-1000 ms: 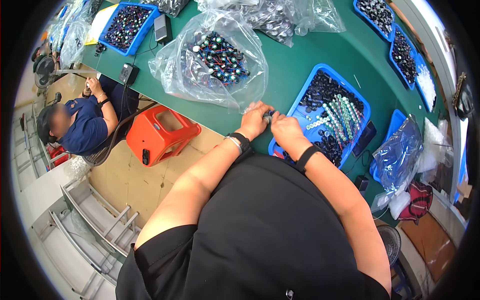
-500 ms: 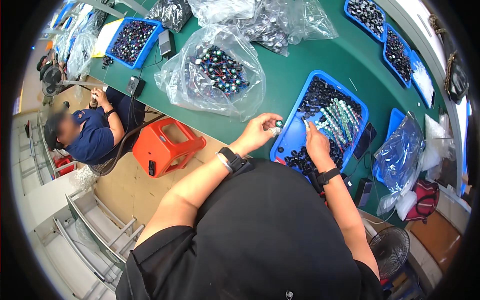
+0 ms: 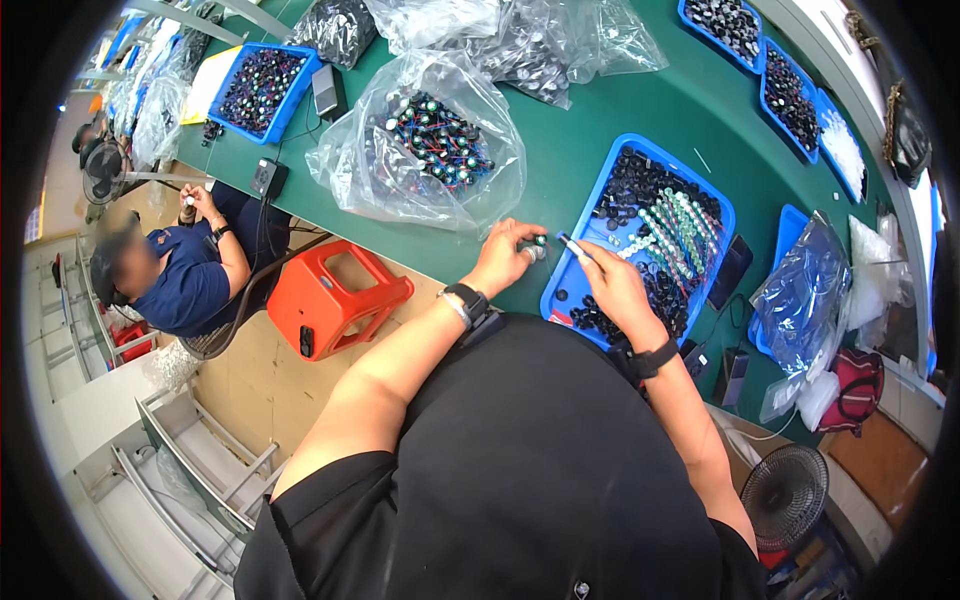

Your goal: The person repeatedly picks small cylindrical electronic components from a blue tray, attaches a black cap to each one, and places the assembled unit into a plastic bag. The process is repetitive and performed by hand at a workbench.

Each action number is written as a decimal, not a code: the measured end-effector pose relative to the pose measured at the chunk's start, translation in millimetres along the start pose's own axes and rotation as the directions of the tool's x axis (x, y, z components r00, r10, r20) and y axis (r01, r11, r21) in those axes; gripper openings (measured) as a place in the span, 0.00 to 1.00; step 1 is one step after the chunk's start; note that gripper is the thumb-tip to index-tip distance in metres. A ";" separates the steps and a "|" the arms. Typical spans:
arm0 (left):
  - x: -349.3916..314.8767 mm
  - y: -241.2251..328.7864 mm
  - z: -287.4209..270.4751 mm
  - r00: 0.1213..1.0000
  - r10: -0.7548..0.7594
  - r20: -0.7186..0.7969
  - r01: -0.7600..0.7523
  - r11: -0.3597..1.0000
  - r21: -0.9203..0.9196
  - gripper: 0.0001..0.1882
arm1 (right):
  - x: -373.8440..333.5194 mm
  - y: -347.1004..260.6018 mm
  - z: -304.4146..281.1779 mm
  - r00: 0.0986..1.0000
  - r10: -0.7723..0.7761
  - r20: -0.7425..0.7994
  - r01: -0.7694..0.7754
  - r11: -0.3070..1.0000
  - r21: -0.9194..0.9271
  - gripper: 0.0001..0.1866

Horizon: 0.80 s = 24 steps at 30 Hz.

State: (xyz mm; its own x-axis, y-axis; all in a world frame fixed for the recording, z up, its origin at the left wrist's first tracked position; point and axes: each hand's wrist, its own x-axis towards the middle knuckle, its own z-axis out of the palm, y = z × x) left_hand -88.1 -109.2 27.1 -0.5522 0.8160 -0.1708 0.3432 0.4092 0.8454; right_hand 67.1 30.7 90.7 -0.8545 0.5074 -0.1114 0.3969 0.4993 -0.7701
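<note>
Grip, left hand (image 3: 503,258): curled, fingertips pinched on small round part (image 3: 541,240), just left of blue tray (image 3: 574,277) | right hand (image 3: 618,287): pinched closed on slim pale piece (image 3: 573,246), aimed at that part, just apart | in tray: loose black caps (image 3: 620,205), pale-green rows (image 3: 678,235) | beyond left hand: clear bag (image 3: 345,165) with wired parts (image 3: 440,135)

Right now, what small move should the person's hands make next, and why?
Probably ease the slim, pale, stick-like piece in the right hand leftward to the small, round, dark-and-green part in the left hand: the piece's tip sits close to that part, with only a narrow gap between them.
</note>
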 end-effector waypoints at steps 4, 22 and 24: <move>5.0 -4.9 5.6 0.990 -0.123 0.066 0.136 0.954 -0.266 0.18 | 8.4 -0.8 11.6 0.992 0.090 0.083 -0.060 0.948 -0.312 0.15; -10.4 88.5 -32.0 0.978 0.091 0.190 -0.004 0.908 -0.419 0.17 | 12.8 -37.3 -34.8 0.863 0.297 0.409 -0.506 0.510 0.696 0.08; -10.1 90.1 -30.0 0.979 0.106 0.177 -0.025 0.912 -0.410 0.17 | 12.4 -34.2 -33.0 0.867 0.267 0.422 -0.499 0.465 0.732 0.07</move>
State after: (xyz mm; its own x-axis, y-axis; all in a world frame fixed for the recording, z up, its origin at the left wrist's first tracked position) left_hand -74.4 -92.9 120.2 -0.3697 0.9141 -0.1667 0.0157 0.1855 0.9825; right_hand 54.0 43.1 136.4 -0.7761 0.2768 -0.5666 0.3655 -0.5348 -0.7618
